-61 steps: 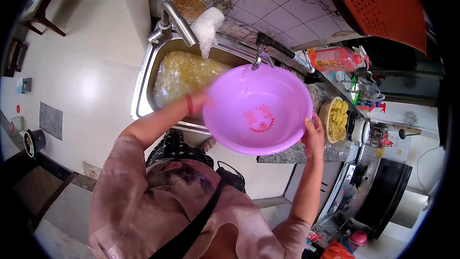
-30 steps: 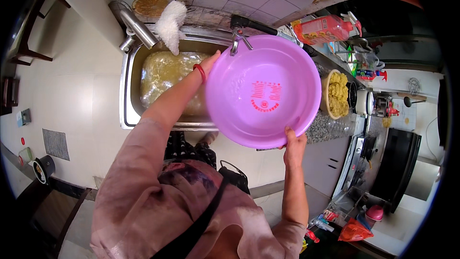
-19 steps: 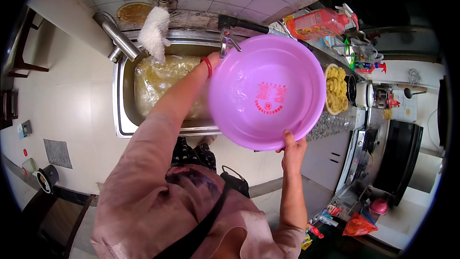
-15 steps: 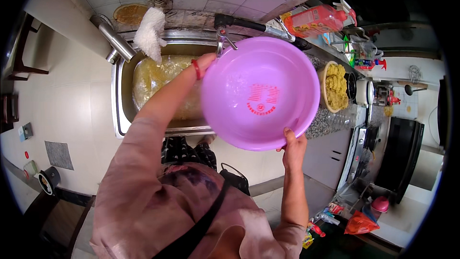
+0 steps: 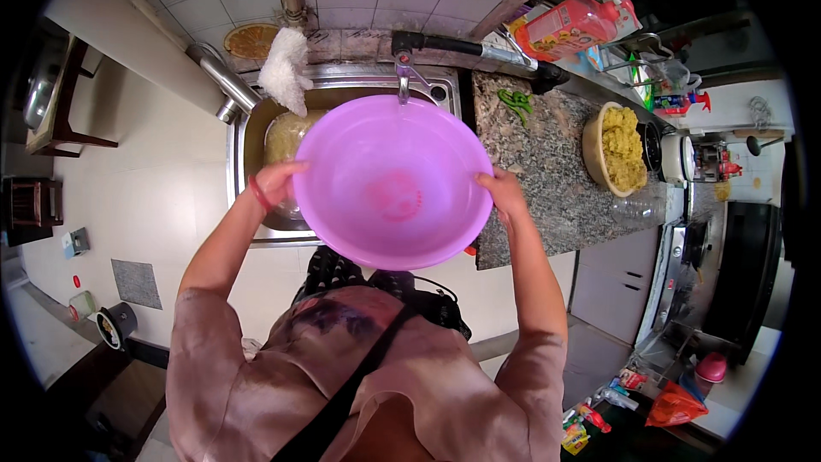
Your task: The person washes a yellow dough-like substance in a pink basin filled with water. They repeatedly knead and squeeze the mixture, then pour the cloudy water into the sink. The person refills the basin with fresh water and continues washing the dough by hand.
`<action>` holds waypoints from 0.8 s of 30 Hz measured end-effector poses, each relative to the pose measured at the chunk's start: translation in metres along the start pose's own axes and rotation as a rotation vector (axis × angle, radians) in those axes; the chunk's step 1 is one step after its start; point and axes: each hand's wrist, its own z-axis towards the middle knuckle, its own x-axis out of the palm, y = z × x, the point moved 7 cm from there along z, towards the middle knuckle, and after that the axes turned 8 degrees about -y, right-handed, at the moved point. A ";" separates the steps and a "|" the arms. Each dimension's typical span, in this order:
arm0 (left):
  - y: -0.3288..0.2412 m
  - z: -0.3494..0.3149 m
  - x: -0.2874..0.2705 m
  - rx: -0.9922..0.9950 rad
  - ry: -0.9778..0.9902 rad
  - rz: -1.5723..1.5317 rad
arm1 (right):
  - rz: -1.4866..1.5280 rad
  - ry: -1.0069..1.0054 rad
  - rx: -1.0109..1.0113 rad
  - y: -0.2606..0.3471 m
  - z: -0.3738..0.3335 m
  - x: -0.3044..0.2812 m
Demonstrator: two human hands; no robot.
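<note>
A wide purple plastic basin [image 5: 393, 154] with a red print on its bottom is held over the steel sink [image 5: 244, 154]. My left hand [image 5: 278, 184], with a red band at the wrist, grips the basin's left rim. On the opposite rim my right hand [image 5: 503, 192] is closed, its thumb lying over the edge. The faucet [image 5: 404, 77] stands at the far rim, its spout above the basin. Partly hidden behind the basin, a clear vessel of yellowish liquid [image 5: 286, 137] sits in the sink. A white cloth [image 5: 286, 71] hangs at the sink's far left corner.
On the granite counter [image 5: 539, 180] to the right lie green peppers [image 5: 516, 104] and a bowl of yellow mash [image 5: 623, 150]. Beyond them stand a rice cooker [image 5: 678, 159] and a stove [image 5: 684, 265]. A red spray bottle [image 5: 569, 27] rests on the ledge.
The basin has moved left, away from over the counter and further over the sink. My left hand has shifted from near the faucet to the left rim. The peppers have come into sight.
</note>
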 end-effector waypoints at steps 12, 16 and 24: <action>0.024 -0.091 0.034 0.430 -0.587 0.060 | -0.781 -0.284 -0.856 0.025 0.091 0.125; 0.029 -0.100 0.051 0.448 -0.643 0.015 | 0.101 0.153 -0.208 0.001 0.124 0.192; 0.042 -0.111 0.041 0.290 -0.725 -0.048 | -0.761 0.163 -0.543 0.084 0.056 0.198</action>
